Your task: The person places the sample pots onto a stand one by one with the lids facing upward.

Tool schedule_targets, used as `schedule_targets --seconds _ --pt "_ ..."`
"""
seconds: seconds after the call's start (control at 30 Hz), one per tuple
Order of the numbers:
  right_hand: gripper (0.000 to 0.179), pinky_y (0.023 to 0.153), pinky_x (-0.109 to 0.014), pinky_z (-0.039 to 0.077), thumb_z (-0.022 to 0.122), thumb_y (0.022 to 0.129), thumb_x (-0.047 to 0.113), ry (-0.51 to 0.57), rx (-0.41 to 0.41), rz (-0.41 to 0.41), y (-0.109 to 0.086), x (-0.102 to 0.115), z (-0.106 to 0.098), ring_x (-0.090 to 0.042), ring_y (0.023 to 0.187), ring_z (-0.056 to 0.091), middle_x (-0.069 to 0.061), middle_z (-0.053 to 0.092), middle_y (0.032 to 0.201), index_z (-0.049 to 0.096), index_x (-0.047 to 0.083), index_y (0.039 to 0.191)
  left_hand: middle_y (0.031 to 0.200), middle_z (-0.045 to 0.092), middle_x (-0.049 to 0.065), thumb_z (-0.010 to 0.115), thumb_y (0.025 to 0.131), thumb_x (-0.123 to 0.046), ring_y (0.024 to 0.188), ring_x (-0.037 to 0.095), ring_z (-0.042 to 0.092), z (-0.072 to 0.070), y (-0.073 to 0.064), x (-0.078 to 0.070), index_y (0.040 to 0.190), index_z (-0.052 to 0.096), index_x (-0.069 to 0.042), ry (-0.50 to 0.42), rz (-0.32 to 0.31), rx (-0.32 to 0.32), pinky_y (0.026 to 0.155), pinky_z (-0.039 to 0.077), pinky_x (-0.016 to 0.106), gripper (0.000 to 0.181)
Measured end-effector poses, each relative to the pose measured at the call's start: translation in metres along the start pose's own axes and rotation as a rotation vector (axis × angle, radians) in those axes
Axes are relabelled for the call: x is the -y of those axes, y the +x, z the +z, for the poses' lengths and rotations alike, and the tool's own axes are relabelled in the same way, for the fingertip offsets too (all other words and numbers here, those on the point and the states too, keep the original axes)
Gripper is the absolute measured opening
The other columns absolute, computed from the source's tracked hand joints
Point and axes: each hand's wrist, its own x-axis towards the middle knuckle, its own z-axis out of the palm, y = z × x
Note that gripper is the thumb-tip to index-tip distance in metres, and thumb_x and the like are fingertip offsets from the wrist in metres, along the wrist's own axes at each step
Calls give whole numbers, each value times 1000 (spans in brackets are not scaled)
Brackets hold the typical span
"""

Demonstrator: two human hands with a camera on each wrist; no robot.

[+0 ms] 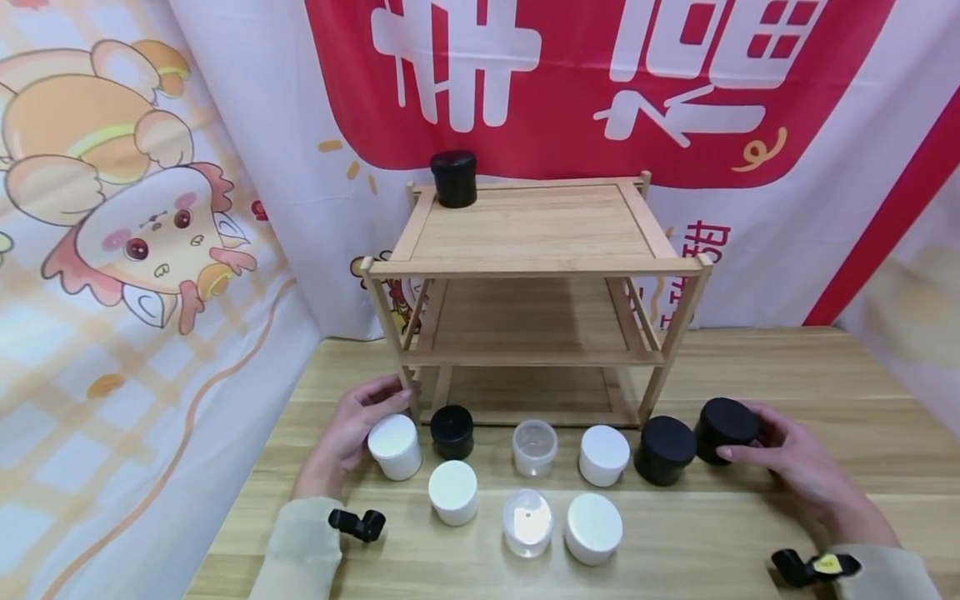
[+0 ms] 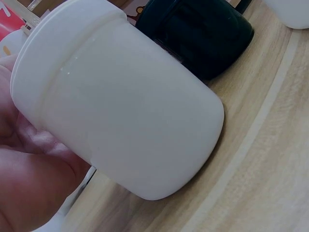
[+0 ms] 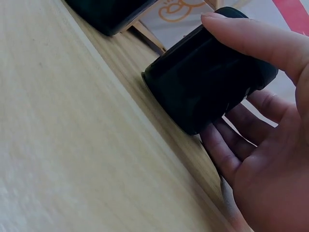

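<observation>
On the right, my right hand (image 1: 795, 454) grips a black lidded jar (image 1: 726, 432), thumb on its near side and fingers behind. The right wrist view shows the thumb across the lid end of this black jar (image 3: 203, 77) and the fingers at its far side. My left hand (image 1: 360, 421) lies right behind a white lidded jar (image 1: 395, 447), with its fingers extended toward the front left post of the wooden shelf. Seen from the left wrist, the white jar (image 2: 120, 101) stands on the table and partly hides the hand (image 2: 38, 164).
A three-tier wooden shelf (image 1: 532, 265) stands at the back, one black jar (image 1: 454, 179) on its top left. Before it are a small black jar (image 1: 452, 432), clear jars (image 1: 535, 447), several white jars (image 1: 453, 492) and another black jar (image 1: 665, 450). Printed cloth hangs behind.
</observation>
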Motion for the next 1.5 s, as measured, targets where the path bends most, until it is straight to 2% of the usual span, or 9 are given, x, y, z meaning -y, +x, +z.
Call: schedule_targets --seconds 0.37,0.63,0.93,1.27,1.5 --pt "51 85 -14 50 80 95 4 14 -10 20 0 1 1 5 105 65 29 71 116 62 20 140 132 77 0 77 101 -19 117 13 70 0 0 -1 152 58 -3 4 2 -10 97 59 27 56" --pt "53 85 -12 48 80 95 5 10 -11 30 0 -1 1 8 105 64 31 70 115 62 28 139 128 78 -3 77 101 -18 116 13 70 0 1 0 151 58 -2 2 3 -14 96 60 27 56" --pt "50 86 -14 49 80 95 5 23 -15 23 0 3 1 5 105 66 28 72 115 63 22 139 121 80 -9 76 101 -16 114 12 71 0 1 0 150 59 -2 -21 7 -6 95 60 27 53" --pt "51 85 -13 49 80 95 5 12 -16 17 0 -1 1 6 105 65 29 71 115 63 25 137 123 79 -8 76 101 -17 113 12 71 1 1 0 150 59 -3 -6 1 -15 94 60 27 54" --pt "51 85 -15 49 81 95 8 -13 -15 34 0 1 2 6 105 64 30 69 116 61 20 141 123 78 -7 76 101 -16 113 12 71 1 1 -1 151 59 -2 -5 -2 -21 94 60 27 55"
